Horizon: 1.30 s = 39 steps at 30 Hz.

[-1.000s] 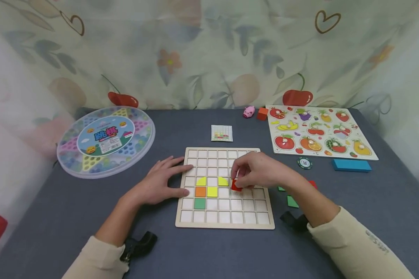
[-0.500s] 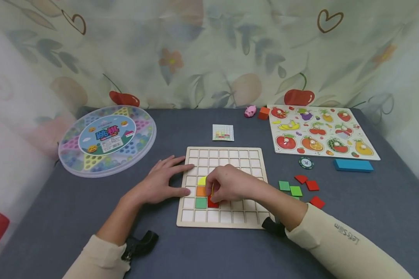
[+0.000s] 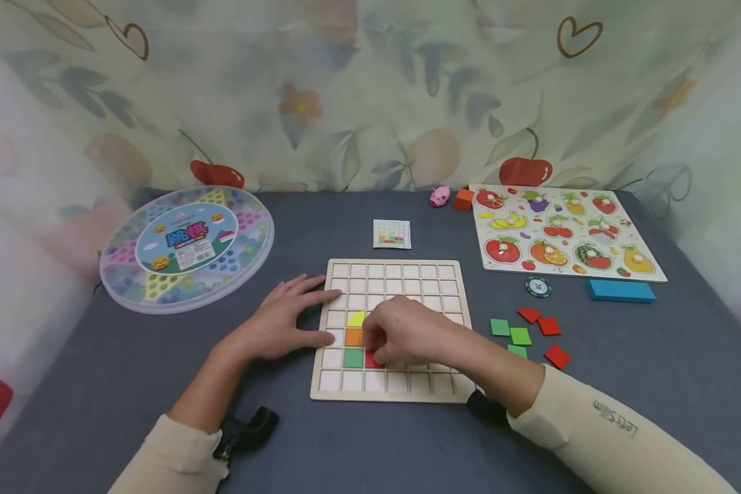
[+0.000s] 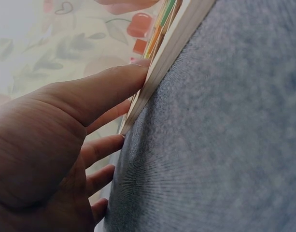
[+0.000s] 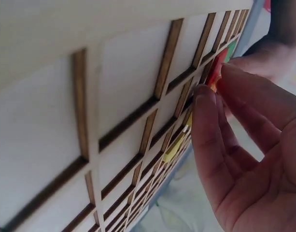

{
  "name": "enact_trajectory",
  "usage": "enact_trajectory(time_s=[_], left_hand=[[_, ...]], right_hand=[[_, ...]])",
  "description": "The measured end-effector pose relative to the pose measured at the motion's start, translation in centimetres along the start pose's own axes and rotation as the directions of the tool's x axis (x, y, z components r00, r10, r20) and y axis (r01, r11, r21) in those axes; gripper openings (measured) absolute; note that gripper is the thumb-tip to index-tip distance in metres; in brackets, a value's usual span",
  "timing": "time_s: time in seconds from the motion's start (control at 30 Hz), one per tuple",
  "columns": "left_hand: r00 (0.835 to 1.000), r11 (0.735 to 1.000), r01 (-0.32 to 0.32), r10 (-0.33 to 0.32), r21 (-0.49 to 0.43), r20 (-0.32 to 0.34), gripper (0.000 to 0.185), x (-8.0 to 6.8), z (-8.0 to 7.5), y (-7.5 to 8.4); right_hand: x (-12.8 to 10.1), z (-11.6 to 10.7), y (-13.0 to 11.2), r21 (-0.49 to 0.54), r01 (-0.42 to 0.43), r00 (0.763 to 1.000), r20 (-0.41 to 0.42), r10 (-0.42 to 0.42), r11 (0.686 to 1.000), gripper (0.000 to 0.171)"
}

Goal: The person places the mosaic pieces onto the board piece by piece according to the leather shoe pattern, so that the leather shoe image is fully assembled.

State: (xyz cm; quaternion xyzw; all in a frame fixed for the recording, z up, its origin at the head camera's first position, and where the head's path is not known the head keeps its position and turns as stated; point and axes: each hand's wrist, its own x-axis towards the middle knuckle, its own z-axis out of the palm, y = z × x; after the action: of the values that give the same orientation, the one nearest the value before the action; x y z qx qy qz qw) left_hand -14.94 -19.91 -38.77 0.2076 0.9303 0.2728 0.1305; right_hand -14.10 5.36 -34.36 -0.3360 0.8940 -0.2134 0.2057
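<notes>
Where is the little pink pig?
In the head view the pink pig stands at the far edge of the table, right of centre, beside an orange block and the fruit puzzle board.

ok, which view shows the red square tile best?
Head view: the red square tile sits in the wooden grid board, beside the green tile, under the right hand. Right wrist shows only a red sliver; left wrist doesn't show it.

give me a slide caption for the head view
Right hand sets red tile into wooden grid board; left hand steadies it.
</notes>
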Motion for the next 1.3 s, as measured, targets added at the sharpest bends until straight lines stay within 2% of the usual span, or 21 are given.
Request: enact_trajectory(time_s=[0.17,0.33,0.67,0.9,1.1,1.3], left_hand=[[1.000,1.000,0.012,-0.012,0.016,0.008,0.074,0.0,-0.1,0.1],[0.999,0.999,0.029,-0.029,0.027,0.024,0.075,-0.2,-0.2,0.2],[0.999,0.999,0.036,-0.037,0.024,0.034,0.075,-0.3,-0.2,0.2],[0.999,0.999,0.038,-0.039,0.031,0.038,0.076,0.0,-0.1,0.3],[0.998,0.999,0.041,-0.042,0.034,0.040,0.076,0.0,-0.1,0.4],[0.998,0.999,0.045,-0.046,0.030,0.040,0.076,-0.1,-0.2,0.4]], right_hand=[[-0.7,-0.8,0.7,0.033,0.003,1.000,-0.005,-0.003,0.999,0.009],[-2.5,-2.4,2.3,0.078,-0.025,0.999,-0.034,0.028,0.997,0.008],[-7.4,-5.4,7.1,0.139,-0.134,0.988,-0.062,0.144,0.981,0.015],[-11.5,-6.3,11.3,0.117,-0.220,0.967,-0.105,0.232,0.968,0.018],[-13.9,-6.2,14.3,0.081,-0.301,0.951,-0.043,0.305,0.950,0.021],[-15.5,-5.6,15.6,0.103,-0.391,0.920,0.044,0.389,0.914,0.024]])
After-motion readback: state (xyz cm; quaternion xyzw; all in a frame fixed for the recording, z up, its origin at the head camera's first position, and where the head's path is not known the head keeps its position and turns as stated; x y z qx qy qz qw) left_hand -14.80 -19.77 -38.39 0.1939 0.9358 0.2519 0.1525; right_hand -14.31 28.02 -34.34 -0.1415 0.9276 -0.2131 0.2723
